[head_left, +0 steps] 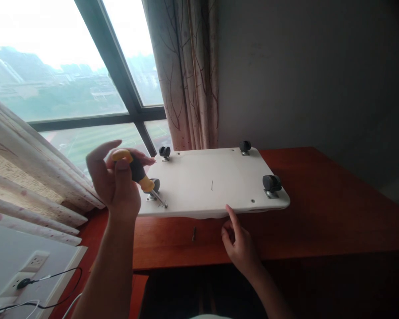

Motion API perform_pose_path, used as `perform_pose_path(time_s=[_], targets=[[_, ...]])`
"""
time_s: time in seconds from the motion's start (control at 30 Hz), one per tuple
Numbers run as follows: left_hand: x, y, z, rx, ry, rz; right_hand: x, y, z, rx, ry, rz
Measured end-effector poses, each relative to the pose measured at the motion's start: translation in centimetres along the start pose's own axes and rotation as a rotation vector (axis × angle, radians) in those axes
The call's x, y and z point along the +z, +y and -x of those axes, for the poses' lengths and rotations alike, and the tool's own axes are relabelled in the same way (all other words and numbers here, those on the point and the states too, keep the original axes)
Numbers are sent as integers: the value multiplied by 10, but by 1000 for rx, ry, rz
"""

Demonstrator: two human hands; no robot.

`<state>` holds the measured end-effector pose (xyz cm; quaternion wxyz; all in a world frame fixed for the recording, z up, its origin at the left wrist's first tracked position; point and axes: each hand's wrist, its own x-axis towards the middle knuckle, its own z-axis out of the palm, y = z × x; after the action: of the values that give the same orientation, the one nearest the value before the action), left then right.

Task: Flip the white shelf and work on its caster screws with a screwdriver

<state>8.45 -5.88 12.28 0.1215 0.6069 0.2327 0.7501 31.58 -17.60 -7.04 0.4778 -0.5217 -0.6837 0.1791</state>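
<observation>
The left hand (121,188) pinched a screwdriver (138,171) slanting down rightward to the white board (193,177), past a caster (157,184); the right hand (240,247) half-spread.

One left hand (119,186) and one right hand (238,244) make two, with one screwdriver (138,171). One board (199,177) bears four casters (271,183) and, clear of the screwdriver, three small holes or screw heads (252,201). One table (335,212) bears one or two screws (193,233), too small to count surely. Two curtains (193,88), four window panes (53,79) and one plug (25,283) also show.
</observation>
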Motion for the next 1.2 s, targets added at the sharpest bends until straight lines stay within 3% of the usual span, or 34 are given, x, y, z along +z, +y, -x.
perform_pose_path(time_s=[0.13, 0.27, 0.53, 0.67, 0.77, 0.97, 1.13, 1.2], targets=[[-1, -3, -3, 34, -8, 74, 0, -1, -1, -14, 11, 0], [-6, -7, -6, 93, 33, -47, 0, -1, -1, -16, 13, 6], [-2, -4, -3, 35, 45, 59, 0, 1, -1, -27, 9, 13], [-12, -9, -9, 95, 49, -99, -1, 0, -1, -32, 14, 17], [-18, -9, -11, 51, 76, -204, -1, 0, -1, -29, 9, 17], [-14, -7, -8, -33, 32, -4, 1, 2, 0, -21, 11, 13], [-21, -11, -11, 96, 20, -157, 1, 2, 0, -18, 10, 15], [-22, -9, -9, 50, 5, -187, 1, 2, 0, -21, 9, 10]])
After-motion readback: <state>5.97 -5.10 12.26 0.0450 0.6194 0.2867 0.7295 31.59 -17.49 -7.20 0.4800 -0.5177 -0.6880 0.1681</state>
